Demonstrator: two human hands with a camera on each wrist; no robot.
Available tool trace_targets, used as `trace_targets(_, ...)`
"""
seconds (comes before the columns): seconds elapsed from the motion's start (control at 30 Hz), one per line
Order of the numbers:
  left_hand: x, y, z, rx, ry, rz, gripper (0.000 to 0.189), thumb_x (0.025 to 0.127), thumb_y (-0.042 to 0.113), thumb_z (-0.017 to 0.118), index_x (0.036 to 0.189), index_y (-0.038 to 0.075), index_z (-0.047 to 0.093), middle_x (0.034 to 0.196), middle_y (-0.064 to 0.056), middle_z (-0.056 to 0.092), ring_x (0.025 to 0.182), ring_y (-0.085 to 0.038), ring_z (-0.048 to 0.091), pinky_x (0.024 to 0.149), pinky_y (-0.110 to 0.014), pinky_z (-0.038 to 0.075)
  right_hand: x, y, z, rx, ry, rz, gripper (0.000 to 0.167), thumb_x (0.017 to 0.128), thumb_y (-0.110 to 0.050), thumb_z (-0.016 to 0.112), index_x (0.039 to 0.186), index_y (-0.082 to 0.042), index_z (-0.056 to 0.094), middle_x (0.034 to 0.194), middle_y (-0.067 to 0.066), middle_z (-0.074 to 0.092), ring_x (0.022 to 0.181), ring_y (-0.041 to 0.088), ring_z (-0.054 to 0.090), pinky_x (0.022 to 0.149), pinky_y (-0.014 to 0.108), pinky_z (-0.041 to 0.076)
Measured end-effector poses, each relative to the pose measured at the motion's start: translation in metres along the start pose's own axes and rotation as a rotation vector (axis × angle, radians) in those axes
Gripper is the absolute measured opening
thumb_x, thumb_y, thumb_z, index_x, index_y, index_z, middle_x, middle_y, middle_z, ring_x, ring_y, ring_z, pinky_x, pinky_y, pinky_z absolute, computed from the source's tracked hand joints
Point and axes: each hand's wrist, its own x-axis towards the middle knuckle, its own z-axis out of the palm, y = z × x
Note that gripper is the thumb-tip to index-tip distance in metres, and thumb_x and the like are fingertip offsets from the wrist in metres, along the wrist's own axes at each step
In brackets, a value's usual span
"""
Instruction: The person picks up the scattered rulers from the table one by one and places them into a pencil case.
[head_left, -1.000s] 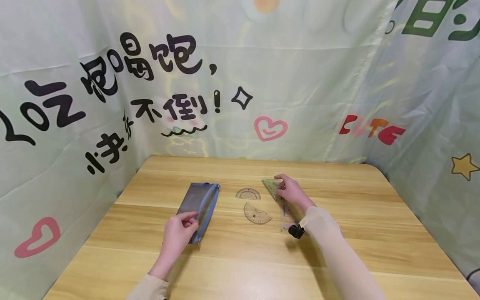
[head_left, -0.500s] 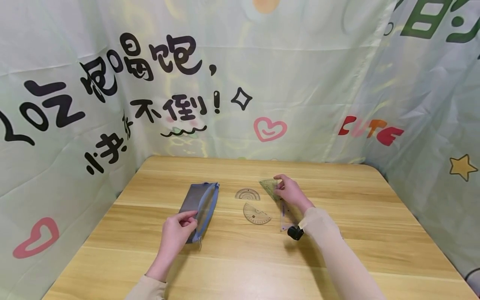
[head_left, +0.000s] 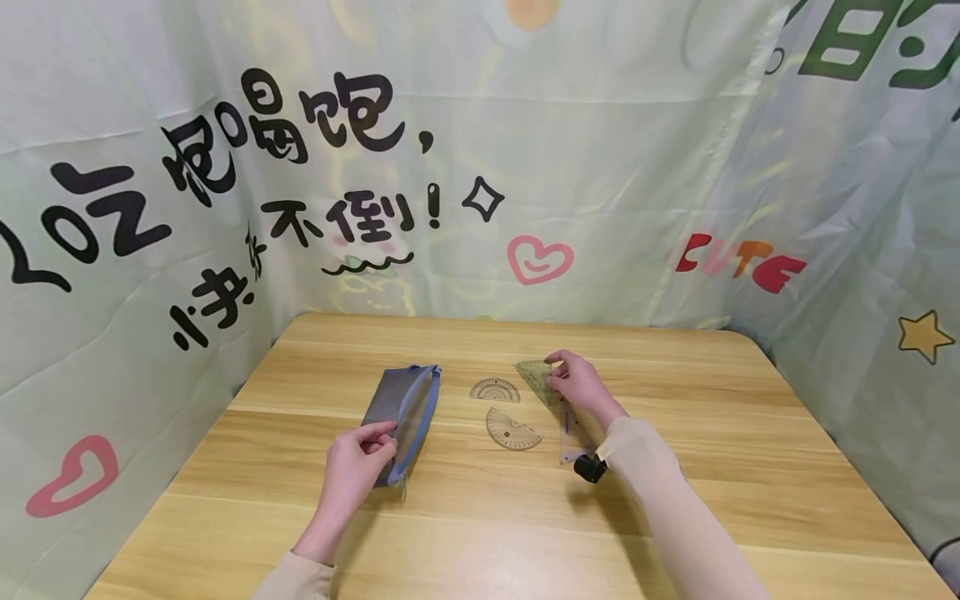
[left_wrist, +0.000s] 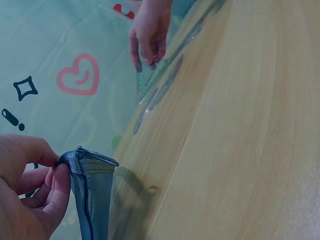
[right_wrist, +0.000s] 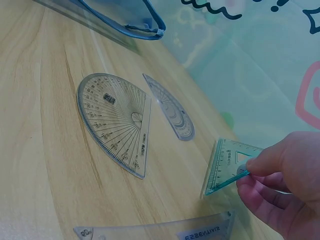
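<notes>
My left hand (head_left: 356, 462) pinches the edge of a blue zippered mesh pouch (head_left: 386, 396) between thumb and forefinger. The pouch's mouth gapes toward the right. My right hand (head_left: 585, 385) pinches a green translucent set square (right_wrist: 225, 160) by one edge, tilted over the table, with part of it hidden by the fingers. Below that hand lies a clear set square (head_left: 567, 442), partly covered by the wrist. Two clear protractors lie flat between the hands: a nearer one (right_wrist: 112, 120) and a farther one (right_wrist: 170, 107).
Everything stands on a light wooden table (head_left: 480, 533) with rounded back corners. Printed cloth (head_left: 622, 192) hangs behind it and along both sides. A small black device (head_left: 590, 467) sits at the right wrist.
The pouch's mouth has spread wider under my left hand. My right hand has shifted the green set square slightly left.
</notes>
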Motion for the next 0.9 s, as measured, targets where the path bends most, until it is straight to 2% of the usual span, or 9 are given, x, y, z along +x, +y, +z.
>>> trace_targets(0.9,0.0,-0.001,0.001,-0.008,0.007,-0.007,0.025,0.082,0.003,0.068,0.105,0.001,0.076,0.083,-0.007,0.071,0.067,-0.003,0.055,0.058,-0.012,0.047,-0.003,-0.011,0.004,0.06,0.024,-0.029,0.036,0.094,-0.006,0.062,0.13,-0.003,0.057,0.098,0.018,0.068,0.082,0.028,0.07,0.072,0.039,0.063)
